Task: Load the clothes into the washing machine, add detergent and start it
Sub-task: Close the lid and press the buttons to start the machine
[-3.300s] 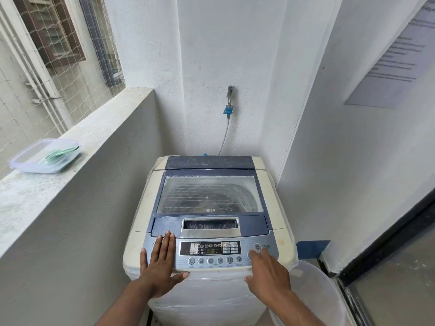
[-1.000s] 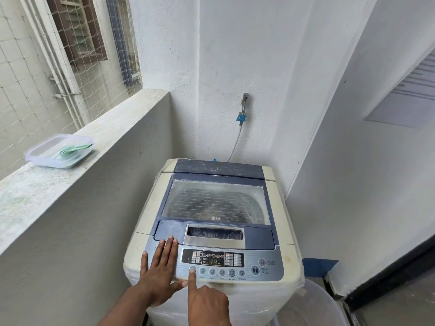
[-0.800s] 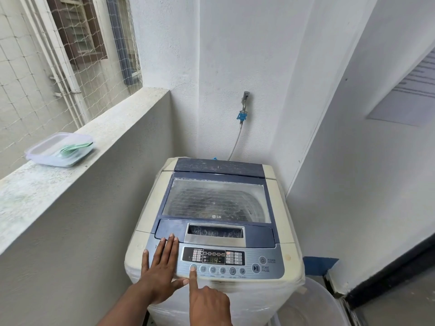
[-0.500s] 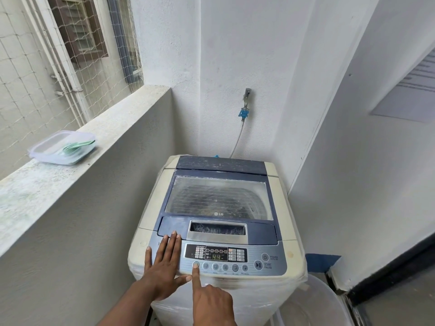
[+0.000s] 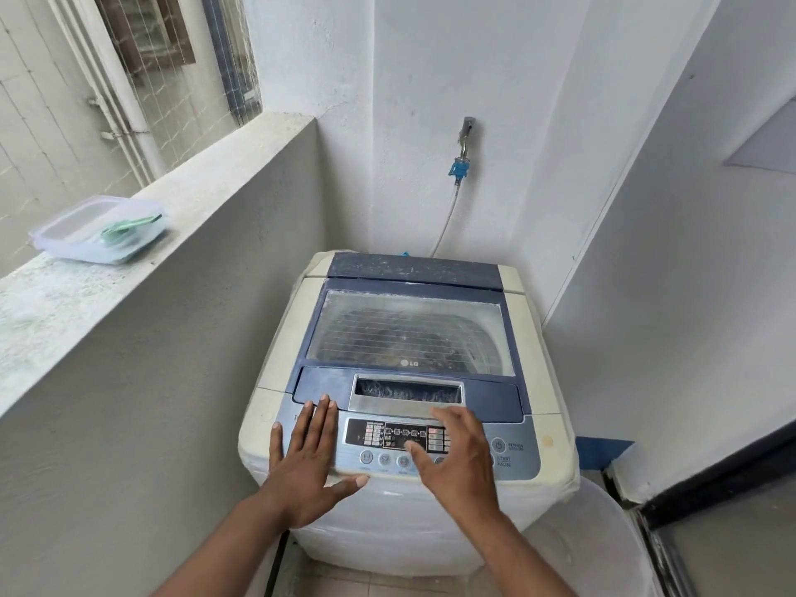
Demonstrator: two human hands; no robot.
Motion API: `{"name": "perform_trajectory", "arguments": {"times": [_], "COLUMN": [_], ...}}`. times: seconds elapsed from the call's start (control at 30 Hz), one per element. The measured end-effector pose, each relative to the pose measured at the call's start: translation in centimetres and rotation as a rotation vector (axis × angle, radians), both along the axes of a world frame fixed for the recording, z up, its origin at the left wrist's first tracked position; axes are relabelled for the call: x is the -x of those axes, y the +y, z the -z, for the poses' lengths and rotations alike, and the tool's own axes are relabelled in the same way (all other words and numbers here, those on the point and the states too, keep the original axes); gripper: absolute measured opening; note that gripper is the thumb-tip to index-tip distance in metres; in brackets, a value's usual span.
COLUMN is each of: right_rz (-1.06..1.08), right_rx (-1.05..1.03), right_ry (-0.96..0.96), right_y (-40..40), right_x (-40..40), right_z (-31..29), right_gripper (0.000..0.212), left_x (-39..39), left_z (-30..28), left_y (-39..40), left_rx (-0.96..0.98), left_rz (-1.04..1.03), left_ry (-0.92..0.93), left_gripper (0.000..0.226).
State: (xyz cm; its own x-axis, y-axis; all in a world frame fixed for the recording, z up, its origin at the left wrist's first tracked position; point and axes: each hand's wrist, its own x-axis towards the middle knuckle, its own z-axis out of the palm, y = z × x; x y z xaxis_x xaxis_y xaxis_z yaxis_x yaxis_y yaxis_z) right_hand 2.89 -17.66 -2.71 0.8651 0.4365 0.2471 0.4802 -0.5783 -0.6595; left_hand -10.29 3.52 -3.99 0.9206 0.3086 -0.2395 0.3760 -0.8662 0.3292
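Hands work the front of a top-loading washing machine (image 5: pixel 405 381) wedged into a white-walled balcony corner, its lid (image 5: pixel 409 333) down and the control panel (image 5: pixel 405 443) facing the person. The left hand (image 5: pixel 308 461) lies flat on the panel's left end, fingers straight and together with the thumb spread along the front edge, apparently bracing the body while the other hand picks among the controls. The right hand (image 5: pixel 458 454) hovers over the display and the right half of the button row, fingers loosely spread and lightly bent, gripping nothing; whether a fingertip touches a button cannot be told. Its position suggests a reach toward the start/pause button (image 5: pixel 489 459) at the panel's right, which the hand partly covers, below the power button (image 5: pixel 498 445). Dark clothes (image 5: pixel 405 342) show dimly through the cloudy, ribbed lid window, so loading looks finished; only the starting appears left. The machine is cream with a blue-grey top, its lid dusty and scuffed, the display faintly lit. A hose (image 5: pixel 446 226) runs from a wall tap (image 5: pixel 466 129) down behind it, a lidded plastic box (image 5: pixel 99 230) with a green scoop sits on the ledge (image 5: pixel 142 269) to the left, and a translucent tub (image 5: pixel 603 536) stands beside the machine's right corner
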Motion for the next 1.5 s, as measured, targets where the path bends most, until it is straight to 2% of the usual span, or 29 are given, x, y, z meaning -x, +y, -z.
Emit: {"name": "perform_trajectory", "arguments": {"times": [0.13, 0.3, 0.47, 0.63, 0.9, 1.5], "right_rz": [-0.089, -0.295, -0.356, -0.274, -0.235, -0.232], "right_rx": [-0.100, -0.127, -0.157, -0.232, -0.213, -0.145], "right_ry": [-0.040, -0.049, -0.070, -0.107, -0.148, -0.150], "right_y": [0.4, 0.9, 0.5, 0.7, 0.9, 1.0], "right_x": [-0.8, -0.4, -0.7, -1.4, -1.4, -1.2], "right_z": [1.3, 2.4, 2.6, 2.7, 4.0, 4.0], "right_gripper": [0.062, 0.070, 0.078, 0.077, 0.085, 0.086], "left_x": [-0.1, -2.6, -4.8, -5.5, -5.6, -5.6], "left_z": [0.4, 0.2, 0.3, 1.1, 2.3, 2.0], "left_y": [-0.9, -2.5, -3.8, -4.0, -4.0, -3.8], "left_rx": [0.065, 0.287, 0.509, 0.536, 0.563, 0.506], "left_rz": [-0.038, 0.057, 0.062, 0.036, 0.035, 0.069], "left_ry": [-0.221, -0.554, -0.670, -0.794, -0.863, -0.810], "left_gripper": [0.112, 0.106, 0.111, 0.107, 0.110, 0.103]}}
